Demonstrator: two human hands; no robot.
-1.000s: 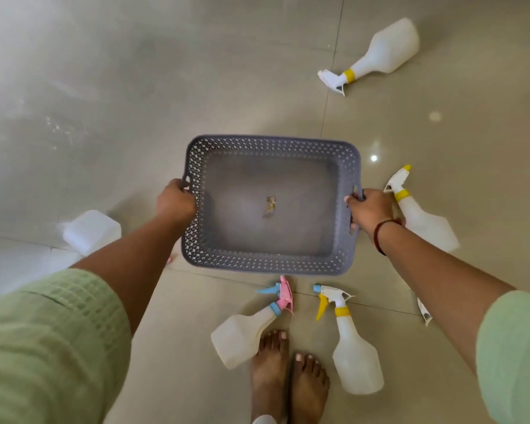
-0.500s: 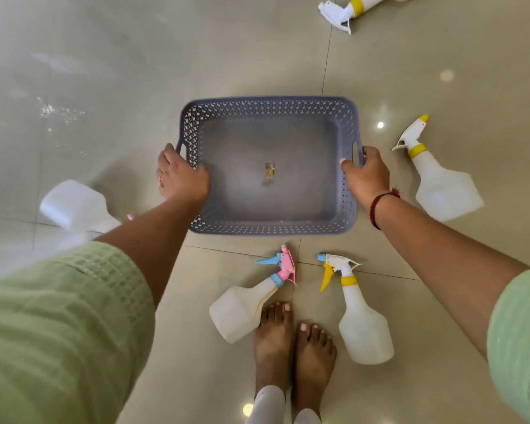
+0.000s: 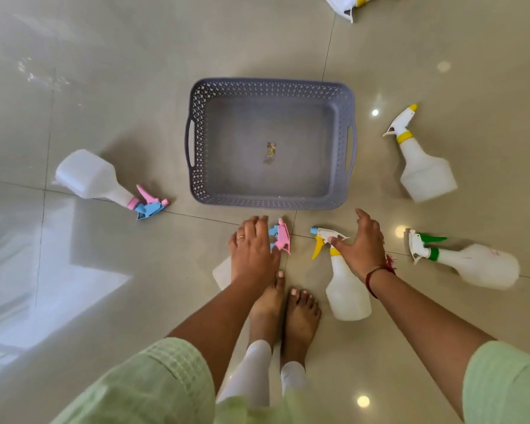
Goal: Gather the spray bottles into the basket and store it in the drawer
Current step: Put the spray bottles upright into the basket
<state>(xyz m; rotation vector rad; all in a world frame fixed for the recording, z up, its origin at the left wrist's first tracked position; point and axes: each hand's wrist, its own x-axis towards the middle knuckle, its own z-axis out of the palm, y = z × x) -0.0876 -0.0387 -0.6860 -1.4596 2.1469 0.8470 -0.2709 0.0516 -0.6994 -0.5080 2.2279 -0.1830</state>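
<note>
An empty grey perforated basket [image 3: 196, 142] stands on the tiled floor, a small scrap on its bottom. Several white spray bottles lie around it. My left hand [image 3: 253, 252] hovers open over a pink-and-blue-nozzled bottle [image 3: 280, 237], hiding most of its body. My right hand [image 3: 361, 243] is spread open over the neck of a bottle with a yellow trigger [image 3: 348, 292]. Neither hand holds anything. Other bottles: a pink-and-blue one [image 3: 89, 175] at left, a yellow-capped one [image 3: 423, 169] at right, a green-nozzled one [image 3: 471, 261] at lower right.
Another yellow-collared bottle [image 3: 348, 3] is cut off at the top edge. My bare feet [image 3: 288, 310] stand just behind the two nearest bottles. Glossy beige floor tiles surround everything; no drawer is in view.
Both hands have let go of the basket handles and moved back toward my feet, over the two nearest bottles. The basket now rests on the floor.
</note>
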